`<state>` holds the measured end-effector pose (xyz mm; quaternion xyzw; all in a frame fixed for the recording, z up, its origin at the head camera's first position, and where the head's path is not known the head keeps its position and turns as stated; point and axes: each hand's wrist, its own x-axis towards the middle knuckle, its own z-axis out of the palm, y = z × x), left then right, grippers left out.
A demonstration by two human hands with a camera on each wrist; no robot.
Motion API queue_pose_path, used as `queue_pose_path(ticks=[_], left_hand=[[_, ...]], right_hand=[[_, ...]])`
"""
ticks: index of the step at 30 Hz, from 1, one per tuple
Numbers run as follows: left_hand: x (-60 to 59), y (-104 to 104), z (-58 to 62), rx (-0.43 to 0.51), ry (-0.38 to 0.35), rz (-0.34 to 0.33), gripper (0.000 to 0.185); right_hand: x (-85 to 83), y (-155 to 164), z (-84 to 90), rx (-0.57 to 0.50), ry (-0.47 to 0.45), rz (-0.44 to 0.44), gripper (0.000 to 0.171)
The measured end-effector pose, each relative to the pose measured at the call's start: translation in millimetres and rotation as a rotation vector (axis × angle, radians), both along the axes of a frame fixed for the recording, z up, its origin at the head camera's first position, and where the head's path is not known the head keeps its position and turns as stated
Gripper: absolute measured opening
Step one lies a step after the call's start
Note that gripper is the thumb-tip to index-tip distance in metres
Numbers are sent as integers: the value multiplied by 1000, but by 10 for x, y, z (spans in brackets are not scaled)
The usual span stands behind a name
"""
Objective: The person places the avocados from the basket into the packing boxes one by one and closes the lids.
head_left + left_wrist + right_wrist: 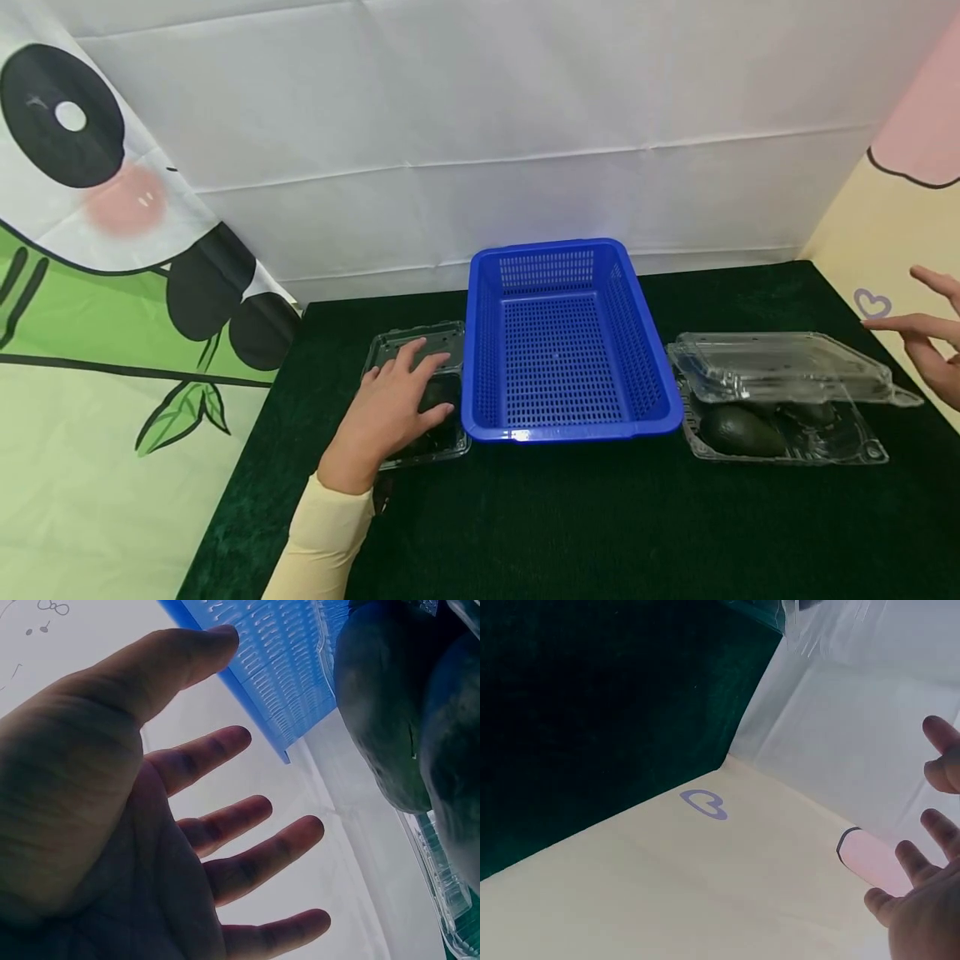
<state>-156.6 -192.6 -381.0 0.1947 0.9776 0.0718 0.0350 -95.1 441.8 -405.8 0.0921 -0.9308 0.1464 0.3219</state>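
My left hand hovers over a clear plastic clamshell box left of the basket, its fingers spread and holding nothing. Dark avocados sit in that box, partly hidden by the hand in the head view; the left wrist view shows them beyond the fingertips. At the far right edge, my right hand is raised with fingers extended, apart from everything. Nearest to it is a second clear clamshell box, its lid tilted partly up over dark green avocados.
A blue plastic basket with slotted walls stands between the two boxes, with nothing in it. Dark green cloth covers the table. A white sheet hangs behind, with printed cloth at both sides.
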Motion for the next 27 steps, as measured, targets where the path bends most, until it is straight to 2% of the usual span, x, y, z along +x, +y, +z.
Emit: queue_pose_path(ticks=[3,10,19,24,27], left_hand=[[-4,13,5,1,-3,-3,73],[-12,26,1,2,3,-12,71],[-8,13,-20,7,4,-8,71],[-19,14,-38,11,-6,-15,71],[-21,11,-48,6,-17,-12,71]], right_hand=[[31,-12,7,-12,18,-11,16],[145,-125,-41,-78,-68,-29,20],[295,-277,-118,-30,-158,-1,25],[428,-314,-206,20,-247,-88,34],[496,-365,-248,68,-262,-140,42]])
